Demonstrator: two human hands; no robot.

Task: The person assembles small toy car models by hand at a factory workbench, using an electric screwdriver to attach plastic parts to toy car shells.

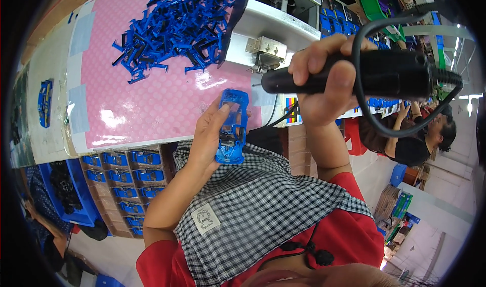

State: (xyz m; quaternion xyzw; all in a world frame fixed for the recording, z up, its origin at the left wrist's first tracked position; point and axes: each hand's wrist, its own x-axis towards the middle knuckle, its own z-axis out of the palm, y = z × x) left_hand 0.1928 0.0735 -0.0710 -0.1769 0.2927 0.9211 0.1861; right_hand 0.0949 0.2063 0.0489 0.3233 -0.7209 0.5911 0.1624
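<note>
My left hand [206, 132] grips a blue translucent toy car body [234, 130] by its side, holding it over the front edge of the table. Its hollow inside seems to face up. Raised at the right, my right hand [326, 82] is wrapped round a black electric screwdriver [390, 73]. The screwdriver's thin bit points left, above and apart from the car body. Its thick cable loops across in front of the tool. Just beyond the bit stands a metal screw feeder [304, 26] with a small bracket on its front.
A heap of blue plastic parts [177, 28] covers the far part of the pink mat [121, 104]. A lone blue car piece [45, 103] lies far left. Below stand a compartment tray [112, 221] of blue car bodies and a blue bin [91, 217] with black parts. A co-worker [415, 147] sits at right.
</note>
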